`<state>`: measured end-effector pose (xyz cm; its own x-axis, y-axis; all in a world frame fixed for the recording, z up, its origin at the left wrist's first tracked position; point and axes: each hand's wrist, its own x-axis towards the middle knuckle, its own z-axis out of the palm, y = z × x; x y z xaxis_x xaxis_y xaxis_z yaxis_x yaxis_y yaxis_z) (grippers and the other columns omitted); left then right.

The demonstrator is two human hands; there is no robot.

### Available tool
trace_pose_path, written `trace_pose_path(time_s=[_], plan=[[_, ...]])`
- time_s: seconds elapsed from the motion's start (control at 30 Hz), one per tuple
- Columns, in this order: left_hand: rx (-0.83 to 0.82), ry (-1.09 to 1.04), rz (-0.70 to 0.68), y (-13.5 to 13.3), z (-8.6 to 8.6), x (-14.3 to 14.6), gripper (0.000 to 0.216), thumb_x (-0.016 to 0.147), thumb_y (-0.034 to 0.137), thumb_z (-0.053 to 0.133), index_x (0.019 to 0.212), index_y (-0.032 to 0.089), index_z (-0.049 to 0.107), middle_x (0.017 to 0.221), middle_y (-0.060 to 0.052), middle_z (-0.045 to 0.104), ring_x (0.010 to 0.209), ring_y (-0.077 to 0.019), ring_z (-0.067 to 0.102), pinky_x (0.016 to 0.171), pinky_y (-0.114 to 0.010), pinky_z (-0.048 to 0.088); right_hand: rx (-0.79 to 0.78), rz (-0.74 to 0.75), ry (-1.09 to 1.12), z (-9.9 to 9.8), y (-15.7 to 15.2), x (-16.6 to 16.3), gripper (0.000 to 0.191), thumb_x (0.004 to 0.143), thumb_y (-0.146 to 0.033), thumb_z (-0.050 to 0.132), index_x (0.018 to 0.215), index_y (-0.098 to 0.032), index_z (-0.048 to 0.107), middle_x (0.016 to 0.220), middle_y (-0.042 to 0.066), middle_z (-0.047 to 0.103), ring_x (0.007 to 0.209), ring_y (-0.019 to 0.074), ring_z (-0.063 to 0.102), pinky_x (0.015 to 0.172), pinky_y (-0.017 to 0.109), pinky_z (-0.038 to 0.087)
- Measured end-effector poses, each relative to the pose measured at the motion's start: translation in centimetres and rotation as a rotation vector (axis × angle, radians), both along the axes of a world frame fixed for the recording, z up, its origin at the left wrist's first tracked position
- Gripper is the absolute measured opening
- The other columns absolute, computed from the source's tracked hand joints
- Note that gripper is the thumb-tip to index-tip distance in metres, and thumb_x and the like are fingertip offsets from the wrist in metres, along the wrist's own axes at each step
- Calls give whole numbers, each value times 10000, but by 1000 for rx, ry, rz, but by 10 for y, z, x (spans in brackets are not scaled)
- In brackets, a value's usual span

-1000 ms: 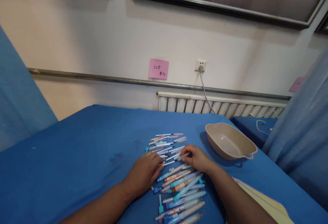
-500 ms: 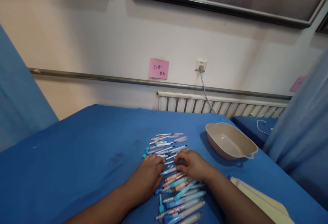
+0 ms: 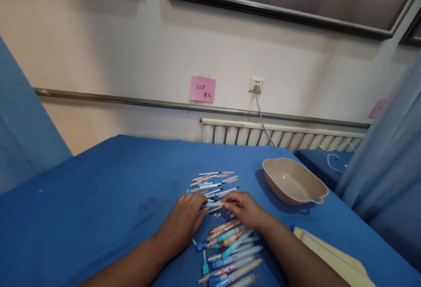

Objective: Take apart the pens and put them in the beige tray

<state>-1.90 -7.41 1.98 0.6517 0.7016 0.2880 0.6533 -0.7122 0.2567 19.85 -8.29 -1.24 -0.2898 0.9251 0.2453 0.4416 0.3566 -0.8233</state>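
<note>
A light-blue pen (image 3: pixel 213 205) with a paler right end lies level between my two hands. My left hand (image 3: pixel 182 217) is closed on its left end, and the fingers and thumb of my right hand (image 3: pixel 246 209) pinch its right end. Just beyond my hands, pen parts (image 3: pixel 217 185), among them thin white refills with dark tips, lie in a loose row. Closer to me is a pile of assembled-looking pens (image 3: pixel 235 252) in blue, orange and clear tones. A few tiny white pieces (image 3: pixel 217 214) rest on the cloth below the held pen.
A beige plastic basin (image 3: pixel 294 182) stands to the right on the blue-covered table (image 3: pixel 98 208). A folded yellow cloth (image 3: pixel 330 256) lies near my right forearm. Blue curtains (image 3: pixel 388 160) hang at both sides. Behind are a radiator (image 3: pixel 237 133) and a plugged-in cord (image 3: pixel 263 122).
Both hands have taken hold of the light-blue pen and lifted it from the cloth, away from the near pile. My right hand's fingers have closed on its end.
</note>
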Motion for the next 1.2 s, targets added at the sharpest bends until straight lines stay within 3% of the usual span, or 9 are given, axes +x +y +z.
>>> trace_pose_path(time_s=[0.17, 0.4, 0.53, 0.6, 0.73, 0.93, 1.1, 1.2], plan=[[15, 20, -54, -1, -1, -2, 159, 876, 318, 488, 980, 211, 543, 932, -46, 601, 877, -221, 519, 778, -342, 374, -77, 34, 76, -1, -4, -13, 164, 827, -276, 505, 760, -189, 628, 621, -32, 535, 575, 106, 461, 564, 204, 369], [-19, 118, -29, 0, -3, 0, 295, 941, 345, 328, 886, 197, 577, 853, -51, 610, 796, -203, 538, 737, -331, 378, -17, 20, 53, 3, -8, -15, 116, 799, -246, 550, 819, -193, 651, 738, -6, 621, 691, 133, 546, 646, 227, 409], [-29, 11, -31, -3, -2, 0, 260, 884, 403, 461, 1033, 200, 528, 969, -58, 602, 892, -217, 535, 781, -328, 391, -16, 17, 73, 5, -8, -15, 99, 777, -231, 580, 827, -191, 655, 774, -2, 640, 732, 141, 570, 679, 234, 422], [-28, -4, -52, -4, -2, 0, 237, 880, 388, 473, 1014, 199, 524, 962, -55, 596, 893, -215, 535, 778, -322, 395, -32, 27, 90, 4, -8, -15, 98, 771, -233, 589, 826, -188, 656, 761, -6, 638, 714, 137, 568, 671, 232, 424], [-37, 70, -42, -3, -3, 0, 289, 940, 349, 322, 881, 194, 559, 851, -47, 602, 797, -206, 547, 725, -327, 399, -40, 28, 117, 3, -7, -14, 103, 764, -234, 600, 832, -184, 660, 756, -6, 633, 701, 132, 562, 653, 227, 422], [-27, -33, -59, -4, -2, -1, 255, 882, 395, 461, 1048, 210, 513, 981, -55, 603, 896, -214, 543, 771, -320, 406, -17, 7, 133, 0, -6, -13, 98, 746, -234, 622, 822, -187, 662, 758, -7, 632, 707, 134, 558, 657, 229, 416], [-28, 101, -45, -3, -2, 0, 309, 948, 321, 289, 871, 191, 559, 845, -49, 622, 792, -200, 558, 728, -326, 406, -20, 21, 143, 3, -6, -12, 99, 751, -224, 617, 827, -185, 667, 758, -5, 632, 712, 132, 561, 657, 226, 414], [-23, 82, -23, -2, -4, -1, 263, 938, 341, 332, 972, 205, 554, 913, -52, 638, 839, -207, 569, 765, -340, 411, 4, 0, 132, 5, -5, -11, 92, 741, -214, 624, 814, -184, 671, 746, -5, 620, 703, 130, 549, 645, 223, 405]])
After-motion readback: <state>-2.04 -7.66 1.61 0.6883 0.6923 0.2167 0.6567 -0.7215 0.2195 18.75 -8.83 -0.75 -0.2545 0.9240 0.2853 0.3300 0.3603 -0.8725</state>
